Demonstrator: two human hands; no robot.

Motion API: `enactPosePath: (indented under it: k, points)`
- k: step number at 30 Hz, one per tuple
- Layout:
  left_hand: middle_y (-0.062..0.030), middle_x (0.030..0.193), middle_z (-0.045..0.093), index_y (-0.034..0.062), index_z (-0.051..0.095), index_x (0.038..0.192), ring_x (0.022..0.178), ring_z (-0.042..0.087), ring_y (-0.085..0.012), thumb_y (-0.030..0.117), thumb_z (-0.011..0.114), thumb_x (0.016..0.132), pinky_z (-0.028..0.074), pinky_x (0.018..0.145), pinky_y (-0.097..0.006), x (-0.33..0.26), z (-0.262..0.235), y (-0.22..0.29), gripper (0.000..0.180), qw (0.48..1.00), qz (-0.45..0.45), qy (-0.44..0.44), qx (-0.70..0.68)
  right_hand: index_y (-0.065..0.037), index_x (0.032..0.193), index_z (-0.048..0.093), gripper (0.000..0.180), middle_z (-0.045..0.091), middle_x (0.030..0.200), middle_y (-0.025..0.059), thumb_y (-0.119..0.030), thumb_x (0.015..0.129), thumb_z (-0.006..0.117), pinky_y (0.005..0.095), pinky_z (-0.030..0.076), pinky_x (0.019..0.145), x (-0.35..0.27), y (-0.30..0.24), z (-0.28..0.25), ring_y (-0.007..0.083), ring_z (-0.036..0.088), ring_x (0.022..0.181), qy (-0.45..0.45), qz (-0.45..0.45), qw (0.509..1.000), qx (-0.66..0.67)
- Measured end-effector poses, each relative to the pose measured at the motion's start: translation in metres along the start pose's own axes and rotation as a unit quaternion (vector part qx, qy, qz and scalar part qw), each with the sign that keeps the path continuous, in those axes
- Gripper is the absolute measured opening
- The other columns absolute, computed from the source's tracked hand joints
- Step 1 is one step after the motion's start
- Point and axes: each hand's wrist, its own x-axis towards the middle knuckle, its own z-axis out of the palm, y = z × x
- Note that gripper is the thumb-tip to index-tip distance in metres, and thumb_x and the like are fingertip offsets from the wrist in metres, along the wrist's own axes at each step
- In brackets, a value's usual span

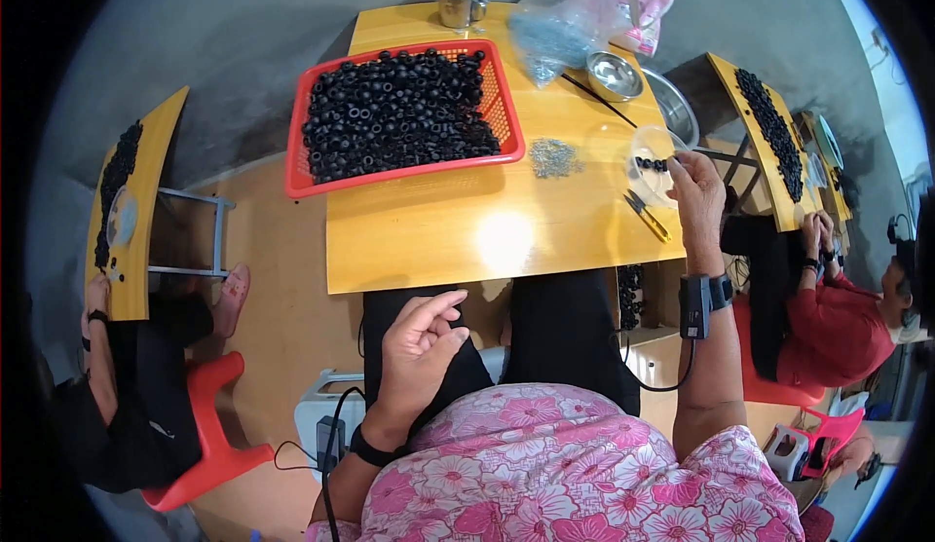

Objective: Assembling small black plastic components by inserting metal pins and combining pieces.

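Now 2 hands: R hand (697, 189) at 1 clear tub (653, 143), fingertips by approx 3 blk pcs (651, 164), grip can't tell; L hand (421, 349) above lap, fingers half-curled, load can't tell. Nearby: 1 yel snips (650, 219), 1 red basket (404, 175).

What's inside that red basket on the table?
The red basket holds a heap of small black pieces, some ring-shaped. Whatever lies beneath the top layer is covered.
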Motion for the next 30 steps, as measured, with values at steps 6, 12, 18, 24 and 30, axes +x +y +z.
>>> enactPosePath:
  k: [6,12,18,24,30]
  points:
    - [-0.0029,0.096,0.049,-0.0009,0.058,0.118,0.075,0.047,-0.0032,-0.010,0.060,0.080,0.042,0.066,-0.015,0.002,-0.006,0.003,0.040,1.000,0.002,-0.008,0.008,-0.001,0.101,0.062,0.020,0.057,0.073,-0.0003,-0.010,0.083,0.065,0.0200,0.044,0.056,0.007,-0.007,0.028,0.0051,0.052,0.064,-0.030,-0.046,0.998,0.033]
    - [-0.0034,0.097,0.052,-0.0011,0.057,0.119,0.083,0.048,-0.0065,-0.010,0.059,0.079,0.043,0.075,-0.018,0.009,-0.017,0.004,0.041,0.999,-0.015,-0.029,-0.016,0.000,0.097,0.065,0.015,0.062,0.088,0.0045,0.000,0.083,0.061,0.0227,0.047,0.070,-0.011,-0.070,0.100,0.0111,0.058,0.076,-0.183,-0.195,0.963,0.047]
    - [-0.0022,0.097,0.051,-0.0016,0.058,0.118,0.082,0.049,-0.0057,-0.010,0.060,0.079,0.043,0.074,-0.017,0.012,-0.031,0.007,0.040,0.999,-0.044,-0.024,-0.010,-0.002,0.096,0.066,0.022,0.064,0.089,0.0122,0.003,0.074,0.062,0.0330,0.050,0.075,0.008,-0.109,0.182,0.0267,0.063,0.083,-0.362,-0.331,0.871,-0.036]
    - [-0.0019,0.096,0.051,-0.0018,0.058,0.118,0.081,0.049,-0.0056,-0.009,0.060,0.079,0.043,0.074,-0.016,0.013,-0.039,0.007,0.040,0.996,-0.081,-0.015,-0.024,-0.003,0.095,0.067,0.023,0.066,0.091,0.0148,0.000,0.072,0.064,0.0369,0.051,0.080,0.025,-0.096,0.240,0.0305,0.063,0.087,-0.399,-0.351,0.827,-0.183]
    - [-0.0021,0.095,0.051,-0.0016,0.057,0.119,0.082,0.050,-0.0065,-0.008,0.060,0.079,0.043,0.075,-0.018,0.015,-0.047,0.006,0.040,0.995,-0.092,-0.011,-0.029,-0.008,0.092,0.070,0.023,0.066,0.091,0.0155,-0.003,0.074,0.057,0.0399,0.051,0.080,0.024,-0.100,0.252,0.0323,0.063,0.090,-0.402,-0.339,0.805,-0.275]
